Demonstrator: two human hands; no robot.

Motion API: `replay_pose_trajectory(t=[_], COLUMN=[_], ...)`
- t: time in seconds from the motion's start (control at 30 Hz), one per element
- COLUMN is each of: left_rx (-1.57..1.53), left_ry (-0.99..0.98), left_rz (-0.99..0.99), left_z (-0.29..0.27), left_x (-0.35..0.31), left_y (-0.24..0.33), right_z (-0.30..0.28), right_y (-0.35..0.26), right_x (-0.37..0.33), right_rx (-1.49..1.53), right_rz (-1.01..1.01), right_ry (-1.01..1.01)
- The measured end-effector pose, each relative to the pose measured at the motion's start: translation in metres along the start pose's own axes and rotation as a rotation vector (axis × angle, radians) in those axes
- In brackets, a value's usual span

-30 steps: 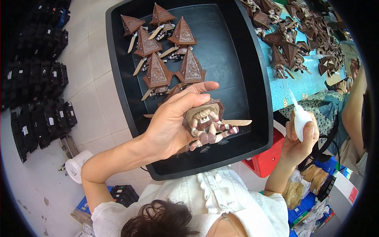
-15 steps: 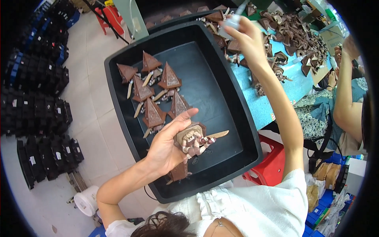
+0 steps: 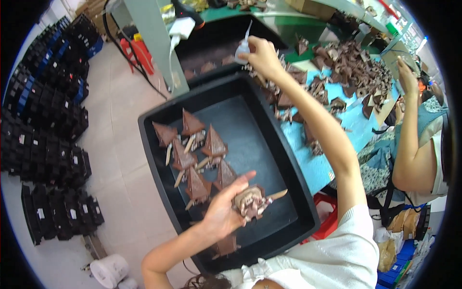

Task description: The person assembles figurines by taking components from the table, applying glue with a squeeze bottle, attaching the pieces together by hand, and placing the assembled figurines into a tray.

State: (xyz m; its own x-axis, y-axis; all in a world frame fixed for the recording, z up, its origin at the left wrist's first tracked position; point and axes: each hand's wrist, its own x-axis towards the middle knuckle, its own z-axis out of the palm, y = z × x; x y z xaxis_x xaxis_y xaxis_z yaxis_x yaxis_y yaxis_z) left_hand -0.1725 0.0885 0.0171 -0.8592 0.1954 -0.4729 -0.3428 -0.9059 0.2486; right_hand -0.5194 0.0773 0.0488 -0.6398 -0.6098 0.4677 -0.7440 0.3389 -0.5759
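Holding a brown model piece (image 3: 251, 202) in the left hand (image 3: 222, 213), fingers clamped around it, above the near end of a black tray (image 3: 269, 144). Reaching far out with the right hand (image 3: 263, 54), closed on a small white squeeze bottle (image 3: 243, 48), over the blue tabletop (image 3: 351, 132). Judging the work as partly done: already lying in the tray, about seven finished-looking cone pieces (image 3: 192, 154), clustered at its left half. Still waiting on the tabletop, a large heap of loose brown parts (image 3: 353, 72), so much remaining. Working just beside, another person's arm (image 3: 409, 130) at the right edge.
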Motion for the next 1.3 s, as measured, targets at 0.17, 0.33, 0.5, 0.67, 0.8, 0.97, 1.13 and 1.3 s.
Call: replay_pose_trajectory(t=[0.17,0.33,0.5,0.67,0.8,0.97,1.13,1.3], left_rx=[0.001,-0.026,-0.059,-0.032,-0.125,-0.130,-0.144,-0.023], left_ry=[-0.033,-0.044,0.015,-0.027,0.026,-0.055,-0.080,-0.030], left_rz=[-0.049,-0.075,-0.041,-0.067,-0.008,0.009,0.001,-0.013], left_z=[-0.010,-0.007,-0.003,0.001,0.003,0.020,0.016,0.032], left_x=[0.005,0.011,0.001,0.012,-0.004,-0.008,-0.007,-0.010], left_y=[-0.002,-0.002,-0.001,-0.005,0.010,0.012,0.004,-0.010], right_z=[-0.079,-0.151,-0.111,-0.119,-0.114,-0.128,-0.118,-0.116], right_y=[-0.069,-0.120,-0.124,-0.089,-0.139,-0.146,-0.134,-0.138], right_x=[-0.010,0.064,0.160,0.148,0.051,-0.142,-0.242,-0.275], right_rx=[0.308,-0.108,-0.195,-0.437,0.000,0.441,0.574,0.591], right_rz=[-0.103,-0.310,-0.370,-0.253,-0.333,-0.075,0.137,0.088], right_ry=[0.083,0.329,0.539,0.569,0.472,0.097,-0.203,-0.302])
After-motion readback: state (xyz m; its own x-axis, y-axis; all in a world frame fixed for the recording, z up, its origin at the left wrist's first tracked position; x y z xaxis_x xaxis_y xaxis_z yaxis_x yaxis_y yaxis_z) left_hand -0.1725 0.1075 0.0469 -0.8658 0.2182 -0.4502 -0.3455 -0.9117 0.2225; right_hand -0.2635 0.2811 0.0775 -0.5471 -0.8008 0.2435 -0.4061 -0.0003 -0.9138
